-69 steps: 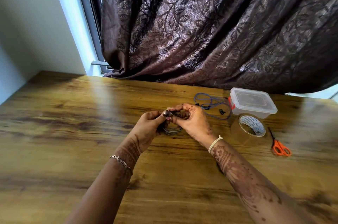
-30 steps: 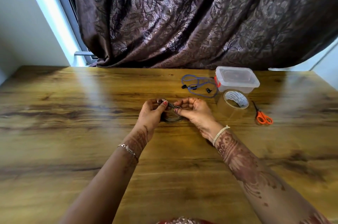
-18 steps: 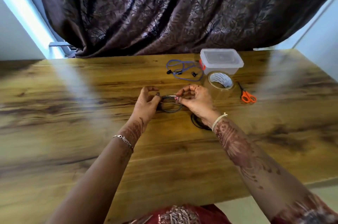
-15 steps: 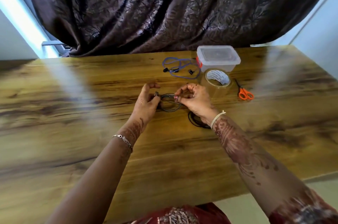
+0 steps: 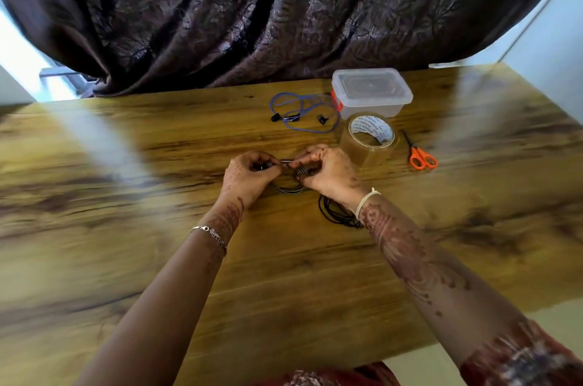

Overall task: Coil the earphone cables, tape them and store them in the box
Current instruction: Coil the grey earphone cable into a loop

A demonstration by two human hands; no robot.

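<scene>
One coiled earphone cable (image 5: pixel 288 190) is being pinched by left hand (image 5: pixel 243 179) and right hand (image 5: pixel 329 172) fingers (image 5: pixel 304 160) beside the tape roll (image 5: pixel 369 141); coiling is probably ending, taping being required next.

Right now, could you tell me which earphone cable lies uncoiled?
The blue cable beside the box; the black cable and the grey cable are wound into loops.

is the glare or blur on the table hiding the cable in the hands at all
Head view: two pale glare streaks cross the table, one on each side of the work, neither on the cable. The head view's outer parts are smeared, and the table's far edge bows from the wide lens. The centre is sharper, but the left hand and right hand cover much of that cable.
</scene>
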